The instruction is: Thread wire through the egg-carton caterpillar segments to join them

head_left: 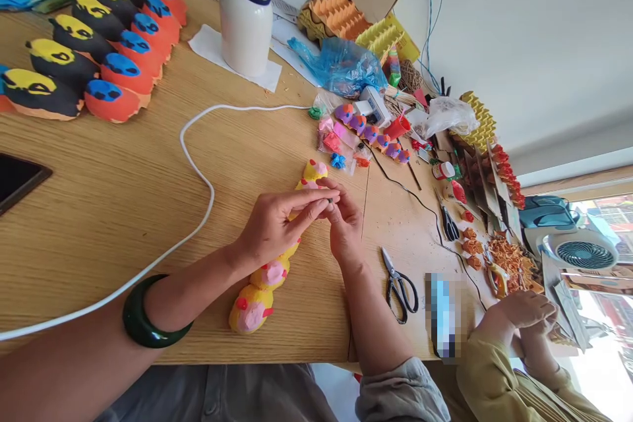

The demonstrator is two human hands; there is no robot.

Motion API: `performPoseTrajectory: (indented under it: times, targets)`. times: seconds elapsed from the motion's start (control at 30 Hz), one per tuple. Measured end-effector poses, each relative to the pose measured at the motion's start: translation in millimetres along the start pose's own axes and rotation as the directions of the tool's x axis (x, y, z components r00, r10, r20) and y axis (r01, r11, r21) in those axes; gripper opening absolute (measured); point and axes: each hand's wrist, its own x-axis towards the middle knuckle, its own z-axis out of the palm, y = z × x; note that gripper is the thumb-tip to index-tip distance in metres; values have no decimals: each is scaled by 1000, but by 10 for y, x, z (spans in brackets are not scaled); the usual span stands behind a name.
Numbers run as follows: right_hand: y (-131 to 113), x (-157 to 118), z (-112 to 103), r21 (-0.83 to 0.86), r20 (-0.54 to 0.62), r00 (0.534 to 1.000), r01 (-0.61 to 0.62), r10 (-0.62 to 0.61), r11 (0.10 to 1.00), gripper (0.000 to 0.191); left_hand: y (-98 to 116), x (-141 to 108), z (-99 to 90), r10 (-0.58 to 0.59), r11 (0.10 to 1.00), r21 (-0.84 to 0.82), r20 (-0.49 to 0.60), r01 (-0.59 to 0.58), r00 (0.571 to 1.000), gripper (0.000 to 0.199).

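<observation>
Crowded bench (123, 224), tiny dark bit (330, 200): easy to lose

Bare wood surrounds the working spot, with clutter piled along the far side. The left hand (274, 217) and right hand (346, 227) meet at the fingertips, pinching the dark bit between them. Below them lies a yellow strip (271, 273) of bumps with pink patches, partly hidden by the hands, its near end close to the bench's front edge.

Dropping the dark bit looks the likeliest mishap: so little of it shows that a slack pinch could let it slip, perhaps into the seam (366, 204) just beside the right hand. Too hard a squeeze might flatten it, if it is soft; that I cannot tell.

A forearm lowered carelessly could nudge the yellow strip toward the edge, or smear its colour if damp. The bangle (136, 316) on the left wrist might catch the white cable (210, 194) curving nearby. Scissors (394, 277) lie just beside the right forearm, so an outward swing could meet their point.
</observation>
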Motion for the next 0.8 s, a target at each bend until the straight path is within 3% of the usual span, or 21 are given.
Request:
performPoseTrajectory:
  times: [0.13,0.23,0.3,0.37,0.47,0.5,0.57,0.63,0.7,0.8]
  targets:
    - [-12,4,-25,-36,-6,995,104,-104,994,35,-6,29,2,-135,982,-149,-119,117,984,41]
    - [-70,-36,-6,-233,-43,959,264,-281,936,37,15,59,2,-207,951,-265,-171,157,963,43]
    - [-124,-71,13,-454,14,900,394,-435,799,44,40,60,9,-292,905,-329,-25,268,956,42]
    - [-167,-86,7,-606,160,818,524,-553,599,52,68,51,15,-330,841,-370,225,394,917,43]
    - [-186,-46,-70,-682,319,739,614,-594,397,49,103,36,5,-240,812,-361,508,458,827,54]
    - [-183,-24,-102,-695,309,740,604,-597,389,46,108,30,0,-209,815,-353,560,460,801,51]
    - [-173,3,-135,-733,190,788,511,-586,448,44,101,14,1,-189,810,-330,635,485,749,46]
    - [-163,-21,-93,-746,95,815,438,-572,501,47,71,-6,19,-165,767,-375,668,520,725,51]
    - [-148,-94,24,-734,151,811,475,-565,486,50,39,-15,42,-164,717,-432,658,547,735,59]
    - [-129,-170,210,-687,344,766,599,-542,411,58,52,16,53,-287,573,-589,507,570,813,69]
